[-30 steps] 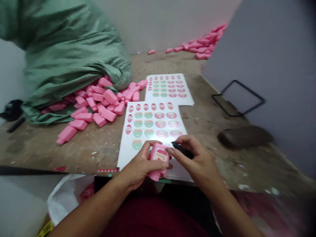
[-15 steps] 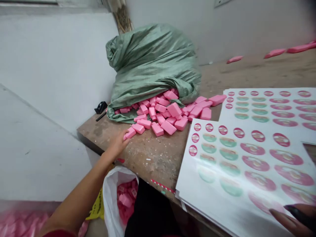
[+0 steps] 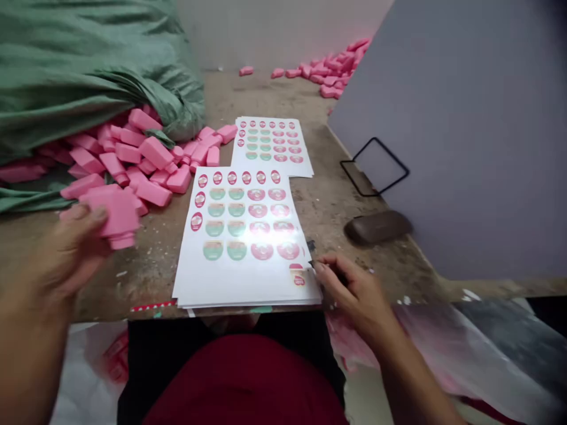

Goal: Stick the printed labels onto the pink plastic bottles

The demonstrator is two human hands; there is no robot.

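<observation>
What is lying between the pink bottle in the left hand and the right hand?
After the pink bottle, some tabletop, then the nearer sticker sheet, as the head view shows.

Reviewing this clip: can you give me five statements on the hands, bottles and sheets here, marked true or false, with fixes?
1. The left hand holds a pink bottle. True.
2. The right hand is inside the green bag. False: it is at the front sheet's right edge, holding a dark tool, mostly hidden.
3. The front sheet's top row has six oval labels. True.
4. The brown case lies on the front sheet. False: it lies on the table, to the sheet's right.
5. More pink bottles lie in a pile far back on the table. True.
</observation>
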